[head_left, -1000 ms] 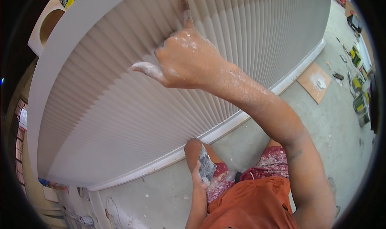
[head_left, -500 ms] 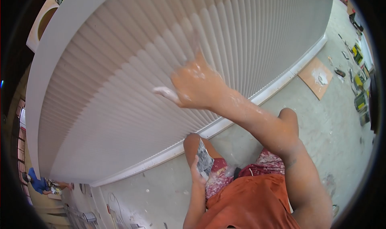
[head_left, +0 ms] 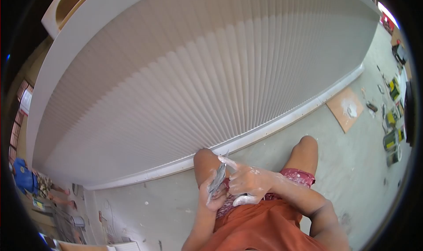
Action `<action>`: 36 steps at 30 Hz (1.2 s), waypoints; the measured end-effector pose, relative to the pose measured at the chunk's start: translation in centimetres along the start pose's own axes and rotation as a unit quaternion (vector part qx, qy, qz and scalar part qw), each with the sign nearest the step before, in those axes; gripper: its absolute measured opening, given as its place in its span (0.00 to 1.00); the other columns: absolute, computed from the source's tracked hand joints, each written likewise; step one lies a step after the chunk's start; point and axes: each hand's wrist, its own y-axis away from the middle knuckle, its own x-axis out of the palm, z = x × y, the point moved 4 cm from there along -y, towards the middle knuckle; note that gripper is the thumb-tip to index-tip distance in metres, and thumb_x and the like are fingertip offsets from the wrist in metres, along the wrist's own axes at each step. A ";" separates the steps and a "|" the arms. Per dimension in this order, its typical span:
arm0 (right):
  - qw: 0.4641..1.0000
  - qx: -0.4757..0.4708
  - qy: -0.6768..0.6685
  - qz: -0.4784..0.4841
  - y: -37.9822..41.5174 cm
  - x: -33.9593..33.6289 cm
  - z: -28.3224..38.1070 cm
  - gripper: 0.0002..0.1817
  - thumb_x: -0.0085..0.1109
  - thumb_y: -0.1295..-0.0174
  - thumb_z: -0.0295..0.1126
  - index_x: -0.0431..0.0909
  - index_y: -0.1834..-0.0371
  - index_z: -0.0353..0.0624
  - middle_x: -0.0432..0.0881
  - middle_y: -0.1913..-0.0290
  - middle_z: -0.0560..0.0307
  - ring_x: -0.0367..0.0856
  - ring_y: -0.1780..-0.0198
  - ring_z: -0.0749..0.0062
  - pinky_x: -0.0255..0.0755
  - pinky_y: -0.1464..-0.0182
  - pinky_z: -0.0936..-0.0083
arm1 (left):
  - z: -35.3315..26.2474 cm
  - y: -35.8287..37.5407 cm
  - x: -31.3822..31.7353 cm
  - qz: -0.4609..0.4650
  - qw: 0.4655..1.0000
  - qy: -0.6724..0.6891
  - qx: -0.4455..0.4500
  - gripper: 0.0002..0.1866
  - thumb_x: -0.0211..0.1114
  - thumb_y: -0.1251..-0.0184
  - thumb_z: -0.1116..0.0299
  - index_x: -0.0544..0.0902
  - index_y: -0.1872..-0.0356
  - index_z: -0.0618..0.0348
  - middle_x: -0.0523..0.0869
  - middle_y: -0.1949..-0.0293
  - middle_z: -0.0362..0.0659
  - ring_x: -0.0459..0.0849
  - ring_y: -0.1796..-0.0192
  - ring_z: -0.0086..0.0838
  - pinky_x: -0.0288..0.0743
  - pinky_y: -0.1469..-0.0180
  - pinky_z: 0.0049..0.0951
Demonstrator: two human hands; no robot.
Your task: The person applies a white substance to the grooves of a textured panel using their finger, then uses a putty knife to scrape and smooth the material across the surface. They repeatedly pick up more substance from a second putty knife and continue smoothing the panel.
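Observation:
A flat grey piece [head_left: 217, 181] smeared with white paste rests in my left hand [head_left: 213, 200], its fingers wrapped round the lower edge, in front of my thigh. My right hand [head_left: 252, 183] is close against it, index finger stretched out at the top edge of the piece. White paste coats that index finger and the thumb, which stand apart; the other fingers curl in. Ahead of my knees rises a large, pale fluted panel [head_left: 211, 79], whitish in its lower grooves and browner higher up. A white strip [head_left: 246, 141] runs along its base.
On the floor to the right lies a wooden board [head_left: 339, 105] with a dab of white paste [head_left: 351, 110]. Several tins [head_left: 390, 140] line the right edge. At far left, a person in a blue shirt [head_left: 25, 177] is near the panel's end.
My right hand has come down from the fluted panel to the grey piece in my left hand. The grey piece has turned more edge-on, and the view has shifted slightly.

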 end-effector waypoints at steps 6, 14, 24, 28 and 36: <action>0.998 0.019 -0.009 0.051 0.3 -2.5 2.0 0.18 0.66 0.39 0.40 0.75 0.79 0.39 0.69 0.83 0.58 0.73 0.79 0.58 0.49 0.24 0.36 | 0.5 1.2 1.9 0.069 0.971 0.221 -0.067 0.18 0.53 0.21 0.59 0.79 0.52 0.67 0.80 0.76 0.42 0.71 0.86 0.23 0.63 0.90 0.18; 0.807 -0.075 0.584 0.041 -12.6 -17.8 4.3 0.21 0.59 0.31 0.45 0.75 0.82 0.47 0.75 0.84 0.60 0.80 0.79 0.69 0.52 0.22 0.43 | -3.1 0.5 -2.5 0.002 0.992 -0.084 0.090 0.19 0.60 0.26 0.54 0.82 0.54 0.63 0.83 0.74 0.43 0.80 0.79 0.29 0.71 0.84 0.24; 0.678 -0.014 0.733 0.054 -18.4 -22.4 3.7 0.16 0.62 0.31 0.45 0.83 0.72 0.47 0.80 0.76 0.54 0.80 0.66 0.66 0.68 0.33 0.52 | -0.8 -0.8 -9.2 -0.045 0.993 -0.040 0.102 0.15 0.62 0.27 0.61 0.82 0.44 0.55 0.89 0.49 0.43 0.87 0.45 0.36 0.81 0.44 0.40; 0.676 0.110 0.728 0.039 -18.5 -24.3 2.2 0.16 0.63 0.32 0.42 0.83 0.65 0.38 0.82 0.64 0.44 0.79 0.51 0.51 0.68 0.36 0.50 | -0.4 -1.8 -10.5 -0.099 0.991 -0.019 0.089 0.17 0.61 0.26 0.62 0.79 0.42 0.58 0.87 0.47 0.44 0.85 0.45 0.36 0.78 0.39 0.41; 0.668 0.102 0.736 0.044 -16.9 -23.9 -0.3 0.19 0.62 0.33 0.41 0.81 0.60 0.31 0.82 0.56 0.37 0.76 0.44 0.42 0.67 0.36 0.51 | -0.5 -1.7 -10.4 -0.108 0.991 -0.048 0.062 0.16 0.65 0.28 0.59 0.82 0.46 0.57 0.88 0.52 0.43 0.86 0.52 0.34 0.82 0.51 0.44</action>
